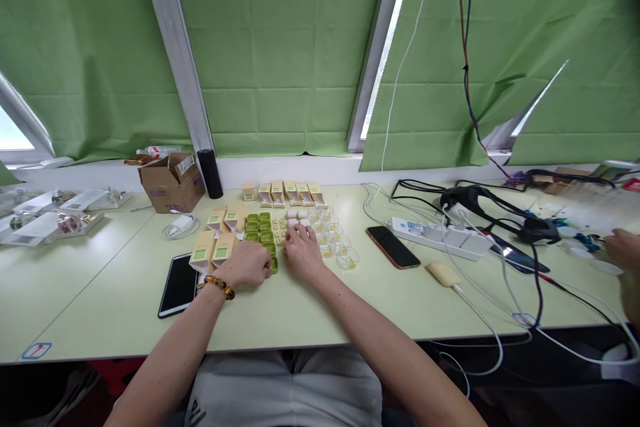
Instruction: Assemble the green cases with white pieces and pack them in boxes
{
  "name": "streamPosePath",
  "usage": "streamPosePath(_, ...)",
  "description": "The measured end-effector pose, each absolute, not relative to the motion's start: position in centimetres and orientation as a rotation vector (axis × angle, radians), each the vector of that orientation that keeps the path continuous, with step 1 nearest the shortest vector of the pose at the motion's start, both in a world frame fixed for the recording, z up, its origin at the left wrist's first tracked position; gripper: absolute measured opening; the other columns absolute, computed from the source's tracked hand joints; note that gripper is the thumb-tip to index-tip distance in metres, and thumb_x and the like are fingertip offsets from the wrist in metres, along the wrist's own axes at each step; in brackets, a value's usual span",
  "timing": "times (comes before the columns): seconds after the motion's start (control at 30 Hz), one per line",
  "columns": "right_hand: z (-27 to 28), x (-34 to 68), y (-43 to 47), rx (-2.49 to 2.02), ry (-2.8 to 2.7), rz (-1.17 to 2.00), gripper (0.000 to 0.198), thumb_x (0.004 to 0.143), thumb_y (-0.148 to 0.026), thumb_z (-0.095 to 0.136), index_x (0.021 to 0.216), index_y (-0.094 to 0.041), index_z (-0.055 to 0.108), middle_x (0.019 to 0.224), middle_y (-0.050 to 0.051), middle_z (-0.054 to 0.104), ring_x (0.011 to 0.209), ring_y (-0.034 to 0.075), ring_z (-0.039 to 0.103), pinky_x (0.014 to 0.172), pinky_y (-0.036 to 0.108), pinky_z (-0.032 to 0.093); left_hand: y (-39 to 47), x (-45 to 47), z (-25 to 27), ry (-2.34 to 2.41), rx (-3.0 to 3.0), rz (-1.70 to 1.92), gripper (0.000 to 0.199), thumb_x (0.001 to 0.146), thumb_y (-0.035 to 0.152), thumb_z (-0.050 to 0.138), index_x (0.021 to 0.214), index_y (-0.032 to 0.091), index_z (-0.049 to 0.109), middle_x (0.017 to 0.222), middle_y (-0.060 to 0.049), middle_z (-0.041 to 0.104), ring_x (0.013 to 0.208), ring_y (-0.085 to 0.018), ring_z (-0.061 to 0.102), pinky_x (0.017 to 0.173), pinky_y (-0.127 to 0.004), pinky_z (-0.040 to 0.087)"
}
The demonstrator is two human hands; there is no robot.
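Note:
My left hand is curled closed at the near end of the small green containers, touching or just above the nearest ones. Whatever its fingers hold is hidden beneath them. Close beside it, my right hand has its fingers bent down and pressed together, covering part of the pinkish-white jars. I cannot make out what is under those fingertips. Between the hands lie small cream-coloured pieces in rows. Clear plastic cups with yellow spots stand right of my right hand. Cream boxes with green labels stand by my left wrist.
Further cream boxes line the back. A tablet lies left, a phone right. Beyond are a power strip, cables and a black headset. A cardboard box stands back left. Another person's hand shows far right.

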State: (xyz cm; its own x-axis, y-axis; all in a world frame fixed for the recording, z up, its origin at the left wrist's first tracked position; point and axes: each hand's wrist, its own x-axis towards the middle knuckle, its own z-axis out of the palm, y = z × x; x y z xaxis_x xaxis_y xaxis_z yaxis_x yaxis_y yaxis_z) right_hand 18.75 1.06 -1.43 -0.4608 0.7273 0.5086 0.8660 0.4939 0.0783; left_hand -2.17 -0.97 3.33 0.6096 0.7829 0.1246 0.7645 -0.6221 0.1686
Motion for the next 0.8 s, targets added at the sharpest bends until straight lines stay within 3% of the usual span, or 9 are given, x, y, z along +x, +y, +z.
streamPosePath(0.13,-1.5,18.7,1.1,-1.32,-2.328,-0.437,0.018,0.089,-0.013,0.067,0.096,-0.018,0.083,0.123,0.016,0.068,0.126,0.035,0.046,0.114,0.051,0.031,-1.0,-2.3,3.4,1.303,2.715,0.322,0.018,0.079,0.031,0.072,0.062,0.024,0.071,0.056,-0.005,0.064,0.061,-0.022,0.059,0.066,-0.033,0.034)
streamPosePath(0.23,-1.3,18.8,1.0,-1.326,-2.315,-0.403,0.017,0.088,-0.014,0.069,0.096,-0.02,0.082,0.121,0.015,0.068,0.126,0.034,0.046,0.114,0.051,0.03,-1.0,-2.3,3.7,1.286,2.753,0.413,0.031,0.083,0.039,0.072,0.058,0.022,0.065,0.052,-0.004,0.06,0.055,-0.02,0.054,0.063,-0.033,0.029)
streamPosePath(0.4,-0.7,19.1,0.7,-1.292,-2.191,-0.359,0.011,0.089,-0.018,0.069,0.092,-0.021,0.079,0.118,0.012,0.07,0.124,0.033,0.047,0.111,0.049,0.032,-0.3,-2.8,4.3,1.384,2.842,0.629,0.046,0.096,0.039,0.059,0.054,0.02,0.054,0.054,-0.005,0.059,0.051,-0.017,0.046,0.059,-0.034,0.02)
streamPosePath(0.6,-0.1,19.4,0.5,-1.155,-1.988,-0.352,0.01,0.093,-0.017,0.063,0.092,-0.022,0.072,0.108,0.009,0.073,0.118,0.03,0.052,0.105,0.046,0.036,1.0,-3.2,5.6,1.661,2.603,1.03,0.037,0.102,0.036,0.052,0.069,0.022,0.061,0.065,-0.006,0.065,0.059,-0.02,0.054,0.062,-0.033,0.027)
streamPosePath(0.73,0.6,19.5,0.3,-1.129,-1.912,-0.316,0.012,0.094,-0.015,0.061,0.09,-0.022,0.07,0.101,0.008,0.073,0.111,0.029,0.054,0.098,0.043,0.038,2.8,-3.9,8.1,1.758,2.486,1.066,0.027,0.101,0.031,0.052,0.08,0.021,0.066,0.076,-0.008,0.072,0.069,-0.023,0.061,0.067,-0.034,0.036)
streamPosePath(0.8,0.9,19.5,0.2,-1.116,-1.902,-0.301,0.013,0.094,-0.014,0.06,0.091,-0.022,0.069,0.099,0.007,0.073,0.107,0.028,0.054,0.094,0.042,0.039,4.4,-4.4,9.4,1.816,2.442,1.013,0.018,0.098,0.025,0.053,0.095,0.019,0.07,0.085,-0.01,0.074,0.079,-0.026,0.065,0.073,-0.035,0.041)
